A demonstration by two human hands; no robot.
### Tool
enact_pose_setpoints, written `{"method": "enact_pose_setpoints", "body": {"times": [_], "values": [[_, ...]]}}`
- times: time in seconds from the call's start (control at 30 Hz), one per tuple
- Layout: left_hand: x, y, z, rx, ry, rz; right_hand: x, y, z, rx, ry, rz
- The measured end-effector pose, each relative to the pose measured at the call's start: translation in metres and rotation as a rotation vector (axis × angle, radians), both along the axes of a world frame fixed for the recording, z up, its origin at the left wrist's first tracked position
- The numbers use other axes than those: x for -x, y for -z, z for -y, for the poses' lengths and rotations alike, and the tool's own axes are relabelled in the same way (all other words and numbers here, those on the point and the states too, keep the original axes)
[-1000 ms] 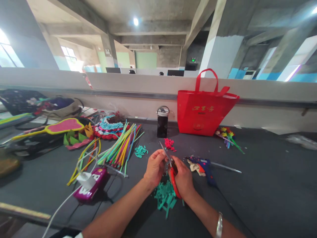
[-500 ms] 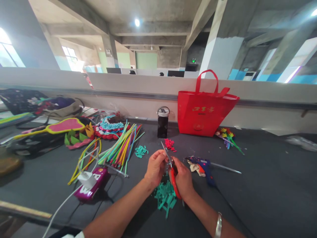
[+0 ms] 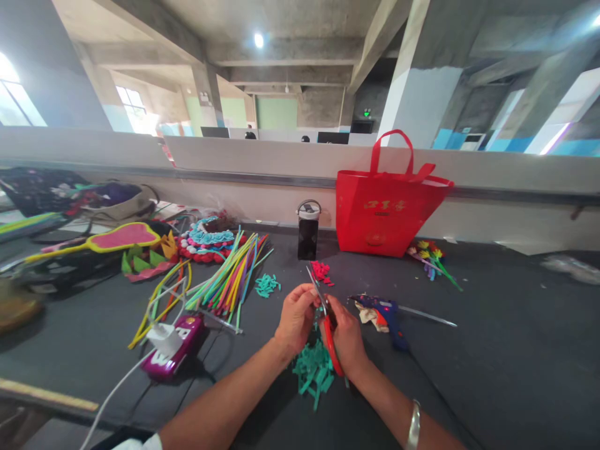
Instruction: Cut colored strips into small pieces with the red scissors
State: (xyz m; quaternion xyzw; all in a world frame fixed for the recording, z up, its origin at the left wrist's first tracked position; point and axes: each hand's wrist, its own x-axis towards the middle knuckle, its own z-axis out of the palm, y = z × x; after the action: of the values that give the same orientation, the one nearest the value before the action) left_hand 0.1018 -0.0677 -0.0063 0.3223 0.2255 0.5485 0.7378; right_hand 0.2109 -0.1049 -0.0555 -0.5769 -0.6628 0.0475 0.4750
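Note:
In my right hand (image 3: 345,331) is a pair of scissors (image 3: 332,347) with red handles, the blades pointing up and away from me. My left hand (image 3: 296,315) is closed in a pinch right beside the blades; what its fingertips hold is too small to make out. Below both hands lies a loose pile of green cut strips (image 3: 314,370). Farther off sit a small heap of red pieces (image 3: 321,271) and a small heap of teal pieces (image 3: 267,285).
A blue glue gun (image 3: 387,315) lies to the right, its cord trailing forward. Left are a bundle of coloured pipe cleaners (image 3: 229,278) and a purple power strip (image 3: 175,356) with a white plug. A black lantern-like device (image 3: 308,237) and a red bag (image 3: 391,215) stand behind.
The scissor blades have shifted very slightly beside my left fingertips. Both hands keep nearly the same place and grip.

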Motion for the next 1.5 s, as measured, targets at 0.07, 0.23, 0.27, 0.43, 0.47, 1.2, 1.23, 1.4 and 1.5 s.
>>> {"method": "enact_pose_setpoints", "body": {"times": [0.07,0.23,0.27,0.43,0.47,1.2,1.23,1.4,1.5], "values": [[0.0,0.001,0.0,-0.001,0.001,0.001,0.001,0.0,-0.001,0.007,-0.017,-0.011],[0.0,0.002,0.002,-0.014,0.007,-0.009,0.001,-0.001,-0.003,0.005,-0.024,-0.013],[0.0,0.003,0.002,-0.015,0.008,-0.012,0.001,-0.001,-0.003,0.0,-0.026,-0.018],[-0.001,0.006,0.001,-0.029,0.008,-0.019,0.001,-0.005,-0.001,0.016,-0.058,-0.051],[-0.002,0.006,0.001,-0.028,0.01,-0.019,0.001,-0.005,0.0,0.025,-0.06,-0.051],[0.002,0.009,-0.008,-0.168,-0.113,-0.226,-0.006,-0.015,-0.001,0.039,0.006,-0.196],[0.003,0.009,-0.01,-0.185,-0.131,-0.266,-0.007,-0.015,-0.001,0.034,0.003,-0.201],[0.006,0.01,-0.015,-0.257,-0.254,-0.427,-0.008,-0.011,-0.003,0.052,0.033,-0.18],[0.008,0.01,-0.016,-0.297,-0.278,-0.507,-0.006,-0.013,-0.001,0.044,0.024,-0.193]]}}
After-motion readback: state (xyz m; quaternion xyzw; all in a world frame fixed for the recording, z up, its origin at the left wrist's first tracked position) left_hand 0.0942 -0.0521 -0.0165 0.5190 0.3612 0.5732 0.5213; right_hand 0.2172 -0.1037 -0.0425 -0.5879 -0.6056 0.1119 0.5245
